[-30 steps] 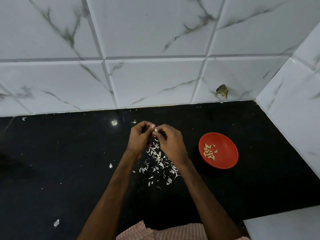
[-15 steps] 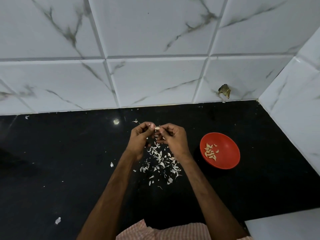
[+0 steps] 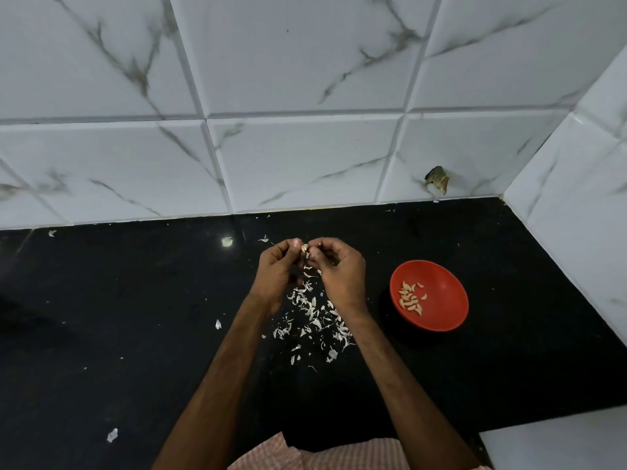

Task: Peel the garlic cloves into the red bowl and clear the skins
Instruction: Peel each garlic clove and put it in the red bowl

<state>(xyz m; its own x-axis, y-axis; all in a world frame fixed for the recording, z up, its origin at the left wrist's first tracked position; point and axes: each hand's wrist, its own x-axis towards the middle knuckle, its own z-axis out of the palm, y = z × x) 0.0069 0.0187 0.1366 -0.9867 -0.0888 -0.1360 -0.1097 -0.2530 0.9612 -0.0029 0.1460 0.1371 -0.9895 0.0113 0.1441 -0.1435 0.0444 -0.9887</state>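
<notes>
Fingers (image 3: 296,243) of left hand (image 3: 275,274) and right hand (image 3: 342,274) pinch one garlic clove (image 3: 304,247) above skins (image 3: 312,312).

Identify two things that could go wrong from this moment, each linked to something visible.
1. The left hand and right hand pinch the garlic clove over the skins, not the red bowl; if it slips, it may land among them.
2. Far out on the black counter lie stray skin scraps, which could be missed when clearing.

Hands: left hand (image 3: 276,273) and right hand (image 3: 341,274) pinch a garlic clove (image 3: 304,247) at frame centre.
Skins (image 3: 314,315): scattered beneath.
Red bowl (image 3: 441,317): right, holding peeled cloves (image 3: 410,298).
</notes>
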